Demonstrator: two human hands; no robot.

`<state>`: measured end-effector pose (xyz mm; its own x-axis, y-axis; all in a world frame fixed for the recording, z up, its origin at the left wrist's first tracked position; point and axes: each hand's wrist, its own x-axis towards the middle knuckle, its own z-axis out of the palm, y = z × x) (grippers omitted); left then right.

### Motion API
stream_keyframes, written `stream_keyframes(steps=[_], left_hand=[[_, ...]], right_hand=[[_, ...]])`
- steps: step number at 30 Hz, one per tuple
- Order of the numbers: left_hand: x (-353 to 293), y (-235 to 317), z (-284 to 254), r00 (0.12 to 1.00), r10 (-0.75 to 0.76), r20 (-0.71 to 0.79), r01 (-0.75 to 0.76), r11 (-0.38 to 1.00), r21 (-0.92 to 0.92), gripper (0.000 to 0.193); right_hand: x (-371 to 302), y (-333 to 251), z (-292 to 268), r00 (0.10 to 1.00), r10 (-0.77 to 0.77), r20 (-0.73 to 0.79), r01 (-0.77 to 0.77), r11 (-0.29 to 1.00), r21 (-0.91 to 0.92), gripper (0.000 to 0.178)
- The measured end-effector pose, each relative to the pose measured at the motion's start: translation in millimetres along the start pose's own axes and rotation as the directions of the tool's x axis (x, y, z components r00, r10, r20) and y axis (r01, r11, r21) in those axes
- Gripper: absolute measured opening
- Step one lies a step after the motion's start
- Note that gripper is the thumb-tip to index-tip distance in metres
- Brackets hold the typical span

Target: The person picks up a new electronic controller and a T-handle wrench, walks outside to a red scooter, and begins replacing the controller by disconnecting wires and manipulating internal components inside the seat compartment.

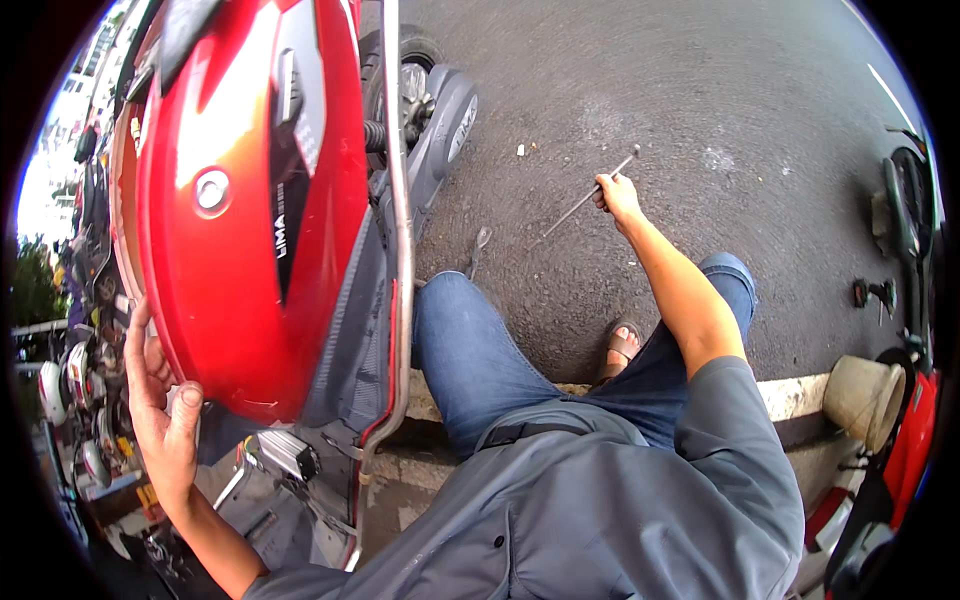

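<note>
Scooter [250,200] leans at my ten o'clock, so my left hand [160,420] presses flat and open against its red panel to steady it. Right hand [615,195] grips a long metal rod [585,200] out at one o'clock.

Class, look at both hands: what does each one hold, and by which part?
The right hand grips a long thin metal rod near its upper end. The left hand holds nothing closed; its open fingers rest on the glossy red scooter body panel at its lower edge.
</note>
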<state>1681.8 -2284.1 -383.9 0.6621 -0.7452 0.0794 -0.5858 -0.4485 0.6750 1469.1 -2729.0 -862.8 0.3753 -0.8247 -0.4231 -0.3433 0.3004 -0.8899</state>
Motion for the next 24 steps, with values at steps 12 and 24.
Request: stream_keyframes(steps=[12, 24], left_hand=[[0.3, -38.2, 27.7, 0.754, -0.252, -0.606, 0.221, 0.967, -0.127, 0.037], [5.8, -16.9, 53.6, 0.707, -0.268, -0.654, 0.262, 0.959, -0.109, 0.036]], right_hand=[[115.8, 48.3, 59.5, 0.980, -0.010, 0.197, 0.090, 0.911, -0.402, 0.036], [85.1, -8.9, 121.0, 0.754, 0.024, 0.657, 0.055, 0.994, -0.098, 0.021]])
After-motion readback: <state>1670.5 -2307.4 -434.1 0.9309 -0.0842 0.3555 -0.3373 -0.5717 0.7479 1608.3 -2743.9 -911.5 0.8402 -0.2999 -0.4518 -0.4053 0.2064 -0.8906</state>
